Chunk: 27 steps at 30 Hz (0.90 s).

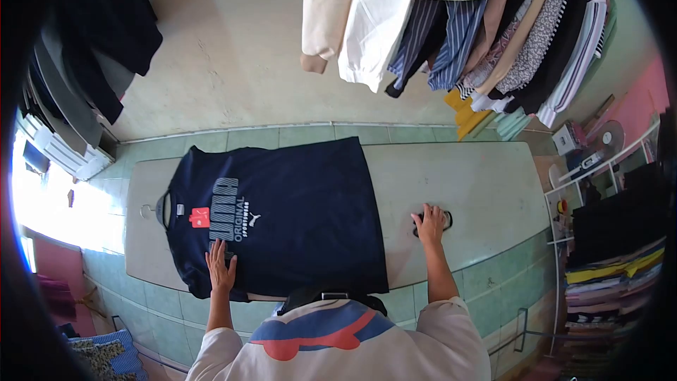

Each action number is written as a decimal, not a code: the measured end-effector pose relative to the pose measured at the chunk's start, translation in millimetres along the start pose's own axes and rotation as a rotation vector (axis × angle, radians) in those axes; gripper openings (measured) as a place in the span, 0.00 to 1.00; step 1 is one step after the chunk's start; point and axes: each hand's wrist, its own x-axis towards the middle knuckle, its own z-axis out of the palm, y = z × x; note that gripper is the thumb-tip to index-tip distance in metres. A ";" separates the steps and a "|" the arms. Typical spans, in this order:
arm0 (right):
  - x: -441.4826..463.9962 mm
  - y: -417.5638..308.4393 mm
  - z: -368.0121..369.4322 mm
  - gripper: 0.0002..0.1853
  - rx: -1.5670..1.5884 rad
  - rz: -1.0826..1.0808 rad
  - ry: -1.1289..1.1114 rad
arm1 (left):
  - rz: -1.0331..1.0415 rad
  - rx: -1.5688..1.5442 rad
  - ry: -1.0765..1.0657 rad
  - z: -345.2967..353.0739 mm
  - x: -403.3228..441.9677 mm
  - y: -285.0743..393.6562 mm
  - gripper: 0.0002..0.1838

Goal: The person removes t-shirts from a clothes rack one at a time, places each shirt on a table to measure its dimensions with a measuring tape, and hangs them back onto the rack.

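Observation:
A navy T-shirt [303, 190] lies spread on a long pale table, its neck to the left and hem to the right. Grey lettering and a small white puma logo mark its front, and a red tag [201, 217] lies by the neck. A hanger [161, 210] sits inside the collar, its hook sticking out to the left. My left hand [221, 268] rests flat on the shirt below the print, fingers stretched. Right of the hem, my right hand [429, 226] is closed over a small dark rounded object [448, 221], mostly hidden by my fingers.
The pale table [486, 190] stands on green floor tiles. Hanging clothes [451, 35] fill the upper right, with dark garments [106, 28] at upper left. A white rack [557, 219] and folded clothes [617, 275] stand at right, near a fan [608, 137].

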 end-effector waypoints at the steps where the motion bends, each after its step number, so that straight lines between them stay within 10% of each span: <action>1: -3.7 -3.8 4.2 0.25 -0.132 0.034 0.019 | 0.029 -0.066 0.056 -5.3 2.1 -6.4 0.27; 6: -13.3 -52.3 -11.4 0.31 -0.169 -0.028 0.346 | -0.350 0.143 0.628 -7.0 8.1 -73.4 0.25; 10: -53.3 -111.7 22.0 0.30 0.284 -0.033 0.274 | -0.737 -0.198 0.510 -14.6 27.6 -109.6 0.28; 15: -116.2 -196.1 43.1 0.28 0.145 -0.173 0.214 | -0.703 -0.817 0.039 1.0 65.7 -180.9 0.23; 22: -196.7 -267.6 73.6 0.14 0.138 -0.001 0.258 | -0.490 -0.890 0.172 -18.6 94.2 -199.8 0.21; 27: -305.9 -306.7 86.0 0.12 0.239 0.190 0.168 | -0.257 -0.376 0.440 -42.0 95.5 -245.1 0.20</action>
